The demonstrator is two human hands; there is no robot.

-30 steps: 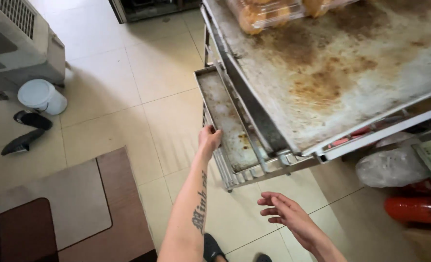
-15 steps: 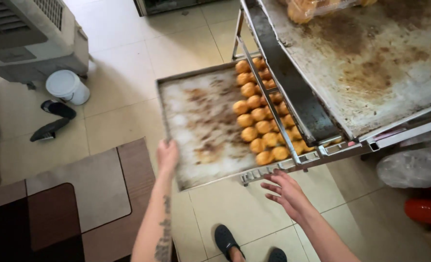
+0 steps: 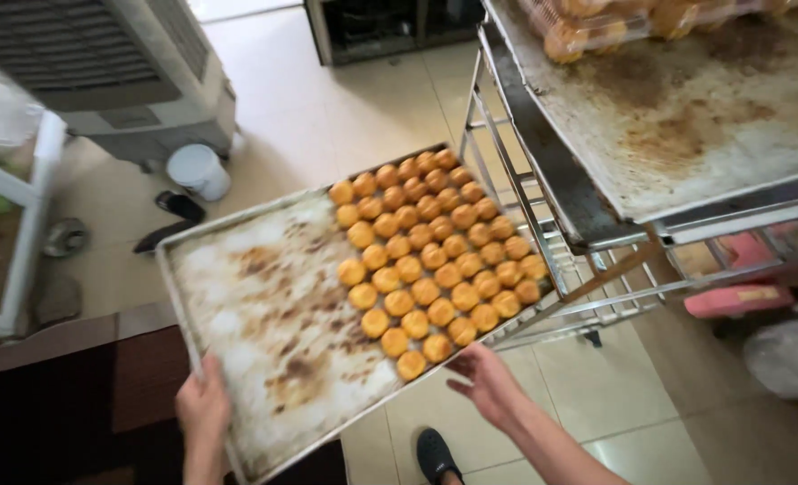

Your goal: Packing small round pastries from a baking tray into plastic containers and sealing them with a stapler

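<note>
Seen from above, a person holds a large, stained metal baking tray (image 3: 264,314) out over a pale tiled floor (image 3: 345,117). The left hand (image 3: 203,409) is closed around the tray's near left corner, fingers curled over the rim. The right hand (image 3: 486,382) is under the tray's near right edge, palm up and fingers spread, touching the underside; whether it truly grips cannot be told.

The tray is tilted, with its far right end resting on a rail of a metal rack (image 3: 543,242). Its right half is packed with rows of small round golden buns (image 3: 430,256), touching one another; the left half is bare metal with brown baked-on marks.

Above the rack's rails lies another big stained tray (image 3: 686,126), and at its far edge sit clear bags of baked goods (image 3: 596,22).

On the floor to the left stands a grey air cooler (image 3: 103,72), with a small white bucket (image 3: 198,171) just beside it and a dark sandal (image 3: 170,220) near that. A dark shoe (image 3: 437,456) shows at the bottom, between the person's arms.
</note>
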